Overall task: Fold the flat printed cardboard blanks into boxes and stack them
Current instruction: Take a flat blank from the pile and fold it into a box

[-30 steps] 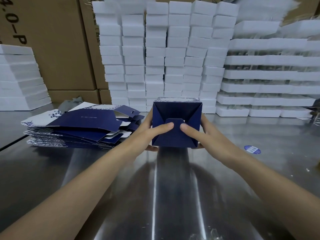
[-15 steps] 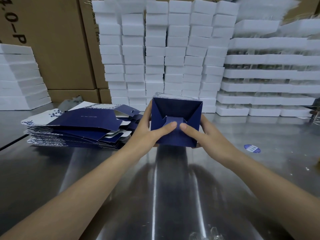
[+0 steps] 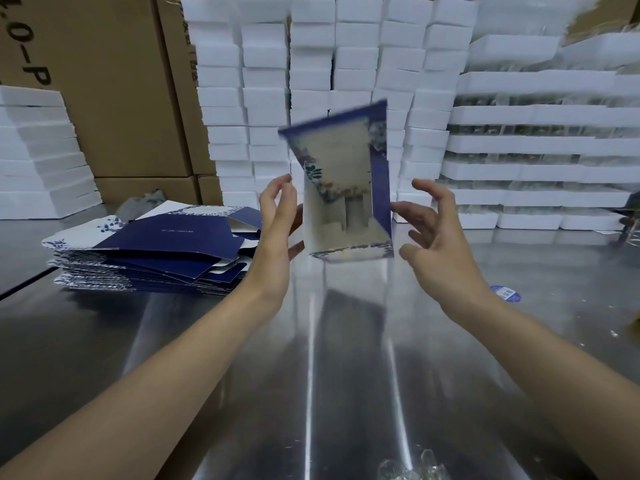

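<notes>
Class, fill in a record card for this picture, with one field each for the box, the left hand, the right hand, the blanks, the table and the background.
Box: blue printed box, folded, upright but tilted, blurred
Left hand: left hand open at the box's left side; contact unclear
Right hand: right hand open, fingers spread, at the box's right side; contact unclear
Blanks: pile of flat blanks on the table, left of the hands
Table: metal table, shiny
Background: white foam stacks, brown cartons
</notes>
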Available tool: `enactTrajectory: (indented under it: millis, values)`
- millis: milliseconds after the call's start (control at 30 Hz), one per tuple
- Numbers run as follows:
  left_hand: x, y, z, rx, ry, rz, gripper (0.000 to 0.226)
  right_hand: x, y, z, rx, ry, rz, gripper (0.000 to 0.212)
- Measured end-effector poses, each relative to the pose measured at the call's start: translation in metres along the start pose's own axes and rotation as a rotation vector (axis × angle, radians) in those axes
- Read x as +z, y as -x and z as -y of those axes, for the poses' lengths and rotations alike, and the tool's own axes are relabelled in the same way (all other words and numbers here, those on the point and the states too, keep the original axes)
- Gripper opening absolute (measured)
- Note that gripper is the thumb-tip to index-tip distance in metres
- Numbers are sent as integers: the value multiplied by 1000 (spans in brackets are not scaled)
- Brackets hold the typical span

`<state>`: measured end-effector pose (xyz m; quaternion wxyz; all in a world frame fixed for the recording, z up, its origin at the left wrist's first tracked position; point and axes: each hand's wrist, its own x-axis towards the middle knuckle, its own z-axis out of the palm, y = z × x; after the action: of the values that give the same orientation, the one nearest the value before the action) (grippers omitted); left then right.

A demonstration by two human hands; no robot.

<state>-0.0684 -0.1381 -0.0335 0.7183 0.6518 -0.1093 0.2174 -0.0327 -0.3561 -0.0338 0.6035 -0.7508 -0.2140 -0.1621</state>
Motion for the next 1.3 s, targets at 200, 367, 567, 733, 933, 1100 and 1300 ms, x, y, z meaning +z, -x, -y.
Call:
enactTrajectory:
  millis: [200, 367, 567, 733, 933, 1100, 1300]
  values:
    - [-1, -2, 7, 2, -135, 18, 80, 3, -2, -4, 11, -57, 43, 93]
    - [-1, -1, 16, 12, -270, -41, 60, 4, -4, -9, 71, -44, 126, 67]
    - [-2, 0, 17, 72, -332, -102, 33, 8, -4, -9, 185, 4, 41, 47]
    - [-8, -4, 17, 56, -274, -181, 19, 2, -5, -5, 119, 82, -105, 20]
    - [-6, -5, 13, 47, -259, -210, 33, -2, -8, -7, -294, 330, -163, 29]
    - [-3, -2, 10, 125, -299, -202, 31, -6, -10, -14, -593, 717, -164, 33]
    - [7, 9, 12, 237, -477, -117, 20, -6, -8, -10, -373, 1005, 180, 56]
